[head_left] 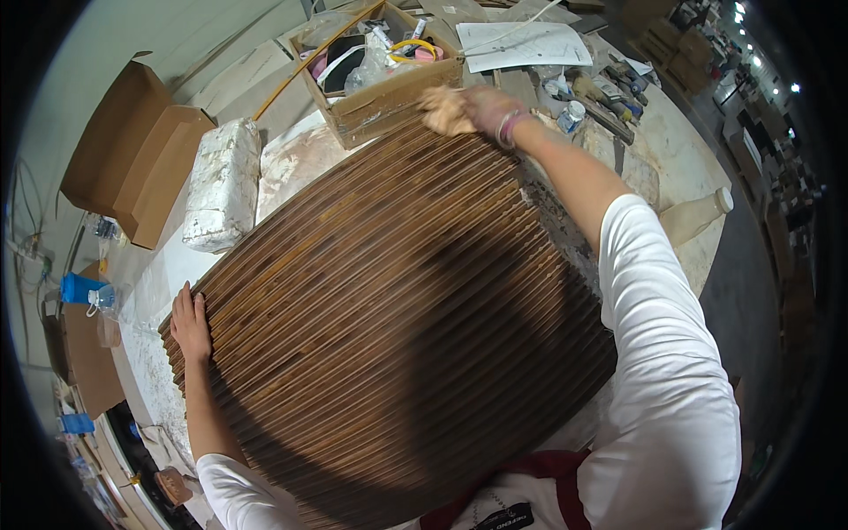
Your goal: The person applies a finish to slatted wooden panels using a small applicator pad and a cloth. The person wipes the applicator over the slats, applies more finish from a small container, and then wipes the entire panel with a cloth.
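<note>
A large brown panel with close parallel ridges [353, 265] lies in front of me, with a dark shadow across its right half. My left hand [191, 323] rests on the panel's left edge, fingers stretched out and holding nothing. At the far right corner, my right hand [495, 113] is closed on a crumpled tan cloth [447, 111], which is pressed against the ridges. That hand is smeared by motion; it looks covered by a thin pinkish glove gathered at the wrist.
Beyond the panel stands a cardboard box [375, 110] of odds and ends with a thin stick across it. A white-wrapped block [223, 185] and an open carton [132, 159] are at left. Tools [609, 97], a small jar [571, 117] and a translucent bottle [696, 217] lie at right.
</note>
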A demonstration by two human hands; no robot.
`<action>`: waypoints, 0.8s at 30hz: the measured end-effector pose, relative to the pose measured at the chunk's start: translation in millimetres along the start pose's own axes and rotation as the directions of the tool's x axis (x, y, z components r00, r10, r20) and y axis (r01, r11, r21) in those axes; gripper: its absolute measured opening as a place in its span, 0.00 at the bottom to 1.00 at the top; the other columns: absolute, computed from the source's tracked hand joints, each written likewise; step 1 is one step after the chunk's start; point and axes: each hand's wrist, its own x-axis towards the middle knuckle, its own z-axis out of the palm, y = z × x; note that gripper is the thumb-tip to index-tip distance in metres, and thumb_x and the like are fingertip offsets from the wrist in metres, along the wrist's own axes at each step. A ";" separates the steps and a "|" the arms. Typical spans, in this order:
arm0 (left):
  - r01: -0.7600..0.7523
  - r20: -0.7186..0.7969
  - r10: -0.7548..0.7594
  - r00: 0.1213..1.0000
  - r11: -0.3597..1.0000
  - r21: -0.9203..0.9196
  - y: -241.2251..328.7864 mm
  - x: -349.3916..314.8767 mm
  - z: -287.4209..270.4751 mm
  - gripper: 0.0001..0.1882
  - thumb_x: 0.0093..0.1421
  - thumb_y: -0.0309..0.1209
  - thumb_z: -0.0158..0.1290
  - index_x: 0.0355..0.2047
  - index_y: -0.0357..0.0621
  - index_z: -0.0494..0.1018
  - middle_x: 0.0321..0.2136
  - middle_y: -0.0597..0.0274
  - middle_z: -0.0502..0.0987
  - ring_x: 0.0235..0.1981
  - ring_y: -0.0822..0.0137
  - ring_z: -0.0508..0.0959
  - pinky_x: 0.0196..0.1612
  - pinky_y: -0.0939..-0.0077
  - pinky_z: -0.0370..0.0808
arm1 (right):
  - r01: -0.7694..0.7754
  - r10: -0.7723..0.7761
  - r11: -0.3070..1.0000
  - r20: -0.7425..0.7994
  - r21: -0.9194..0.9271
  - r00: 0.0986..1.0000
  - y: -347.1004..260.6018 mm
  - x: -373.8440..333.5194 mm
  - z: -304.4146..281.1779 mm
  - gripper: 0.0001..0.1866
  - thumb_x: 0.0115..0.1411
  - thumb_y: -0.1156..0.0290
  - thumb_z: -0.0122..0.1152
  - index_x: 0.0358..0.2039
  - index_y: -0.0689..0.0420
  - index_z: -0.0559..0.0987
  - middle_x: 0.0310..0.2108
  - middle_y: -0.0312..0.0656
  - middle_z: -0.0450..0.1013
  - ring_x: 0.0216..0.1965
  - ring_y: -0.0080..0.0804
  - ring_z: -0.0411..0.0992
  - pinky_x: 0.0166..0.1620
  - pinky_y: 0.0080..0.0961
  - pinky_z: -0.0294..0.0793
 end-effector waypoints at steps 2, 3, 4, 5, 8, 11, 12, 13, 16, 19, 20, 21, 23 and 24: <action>0.004 0.008 -0.004 1.000 1.000 0.000 1.1 0.0 -0.5 0.28 0.72 0.49 0.32 0.67 0.53 0.58 0.63 0.59 0.63 0.66 0.59 0.59 0.66 0.51 0.50 | -0.068 0.062 0.997 -0.187 -0.028 0.980 -4.9 -0.9 -15.7 0.17 0.66 0.60 0.49 0.47 0.56 0.79 0.46 0.50 0.75 0.47 0.46 0.74 0.52 0.36 0.72; 0.009 0.009 -0.009 1.000 1.000 0.002 3.0 1.4 -1.0 0.28 0.72 0.49 0.32 0.67 0.53 0.58 0.63 0.59 0.63 0.66 0.59 0.59 0.65 0.50 0.50 | -0.101 0.086 0.994 -0.282 -0.038 0.956 -7.9 0.0 -24.8 0.18 0.66 0.60 0.49 0.47 0.56 0.79 0.46 0.50 0.76 0.46 0.46 0.74 0.52 0.36 0.72; 0.019 0.015 -0.019 1.000 1.000 0.013 3.0 -0.3 -1.6 0.28 0.72 0.49 0.32 0.67 0.53 0.58 0.63 0.59 0.63 0.66 0.59 0.59 0.65 0.49 0.50 | -0.055 0.079 0.991 -0.200 0.121 0.977 -26.9 4.3 -23.1 0.17 0.65 0.60 0.50 0.46 0.57 0.79 0.42 0.51 0.77 0.44 0.45 0.75 0.50 0.35 0.73; 0.027 0.020 -0.028 0.999 1.000 0.012 2.0 -2.4 -1.5 0.28 0.72 0.49 0.32 0.67 0.53 0.58 0.63 0.60 0.63 0.66 0.59 0.59 0.65 0.49 0.50 | 0.032 -0.003 0.991 -0.216 0.132 0.976 -51.4 0.9 -8.0 0.16 0.65 0.61 0.50 0.44 0.57 0.80 0.39 0.52 0.77 0.41 0.44 0.76 0.48 0.35 0.74; 0.007 0.017 -0.007 1.000 1.000 -0.018 -4.8 1.6 1.5 0.28 0.72 0.50 0.32 0.66 0.54 0.58 0.62 0.60 0.63 0.65 0.59 0.59 0.65 0.48 0.50 | 0.307 -0.305 0.949 -0.039 0.073 0.952 -64.7 12.3 33.0 0.14 0.64 0.70 0.48 0.46 0.56 0.77 0.44 0.45 0.77 0.43 0.34 0.77 0.48 0.31 0.75; -0.009 0.015 0.009 1.000 1.000 -0.016 -19.3 -0.3 4.8 0.28 0.72 0.50 0.32 0.67 0.54 0.58 0.62 0.60 0.63 0.65 0.59 0.60 0.65 0.48 0.50 | 0.127 -0.117 0.978 -0.070 0.163 0.991 -34.0 -2.8 13.1 0.17 0.65 0.72 0.45 0.52 0.57 0.74 0.47 0.46 0.76 0.44 0.34 0.78 0.47 0.30 0.77; -0.021 0.017 0.021 1.000 1.000 -0.012 -11.9 5.3 4.5 0.28 0.72 0.50 0.32 0.67 0.54 0.59 0.62 0.60 0.63 0.65 0.59 0.60 0.65 0.48 0.50 | -0.064 0.076 0.977 -0.049 0.206 0.996 15.6 12.2 17.8 0.17 0.65 0.65 0.45 0.48 0.57 0.77 0.43 0.47 0.78 0.41 0.37 0.78 0.46 0.34 0.76; -0.032 0.016 0.032 0.999 0.999 -0.014 0.0 10.7 4.9 0.28 0.72 0.50 0.32 0.66 0.54 0.59 0.63 0.59 0.63 0.65 0.58 0.60 0.65 0.48 0.50 | -0.253 0.268 0.936 -0.027 0.244 0.963 65.8 25.7 22.1 0.20 0.66 0.59 0.45 0.43 0.57 0.81 0.38 0.48 0.80 0.39 0.40 0.79 0.45 0.37 0.75; 0.012 0.020 -0.012 1.000 1.000 -0.009 -0.7 1.2 0.2 0.28 0.72 0.50 0.32 0.66 0.54 0.59 0.63 0.59 0.63 0.65 0.58 0.60 0.65 0.49 0.50 | -0.100 0.170 0.971 -0.335 0.217 0.927 37.8 6.1 -8.4 0.20 0.66 0.55 0.48 0.42 0.56 0.82 0.39 0.51 0.79 0.40 0.45 0.78 0.46 0.41 0.75; 0.015 0.018 -0.014 1.000 1.000 -0.012 -7.7 -4.9 -1.9 0.28 0.72 0.50 0.32 0.67 0.54 0.58 0.63 0.57 0.63 0.65 0.58 0.60 0.65 0.49 0.50 | 0.351 -0.279 0.597 0.223 -0.721 0.934 -54.8 0.8 -4.3 0.17 0.66 0.57 0.49 0.46 0.53 0.80 0.46 0.47 0.77 0.46 0.42 0.76 0.51 0.38 0.73; 0.009 0.018 -0.009 1.000 1.000 -0.018 -12.1 -4.6 1.5 0.28 0.72 0.50 0.32 0.67 0.54 0.58 0.63 0.57 0.63 0.65 0.58 0.60 0.65 0.49 0.50 | 0.347 -0.353 0.935 -0.092 -0.072 0.931 -33.4 -26.5 24.8 0.16 0.65 0.61 0.50 0.48 0.53 0.78 0.54 0.45 0.73 0.51 0.40 0.73 0.53 0.37 0.72; -0.006 0.020 0.007 1.000 1.000 -0.022 -14.4 -2.5 1.8 0.28 0.72 0.50 0.32 0.67 0.54 0.58 0.63 0.57 0.63 0.65 0.58 0.60 0.66 0.49 0.50 | 0.243 -0.252 0.956 -0.036 -0.163 0.967 -36.6 -27.0 20.0 0.17 0.65 0.61 0.50 0.49 0.55 0.77 0.58 0.47 0.68 0.55 0.40 0.70 0.55 0.37 0.71; -0.037 0.013 0.037 0.999 0.999 -0.019 1.9 10.5 -0.3 0.28 0.72 0.49 0.32 0.67 0.54 0.58 0.63 0.57 0.63 0.65 0.57 0.60 0.65 0.49 0.50 | 0.207 -0.160 0.973 -0.342 0.105 0.926 62.1 22.9 55.3 0.17 0.65 0.60 0.49 0.46 0.57 0.78 0.52 0.49 0.73 0.51 0.42 0.73 0.54 0.38 0.72; -0.003 0.016 0.003 1.000 1.000 -0.003 -2.4 2.8 -0.4 0.28 0.72 0.49 0.32 0.67 0.54 0.58 0.63 0.57 0.63 0.65 0.57 0.60 0.65 0.49 0.50 | -0.036 0.023 0.997 -0.167 -0.070 0.986 52.1 21.8 34.7 0.19 0.66 0.58 0.48 0.42 0.58 0.80 0.44 0.50 0.77 0.45 0.44 0.76 0.50 0.37 0.75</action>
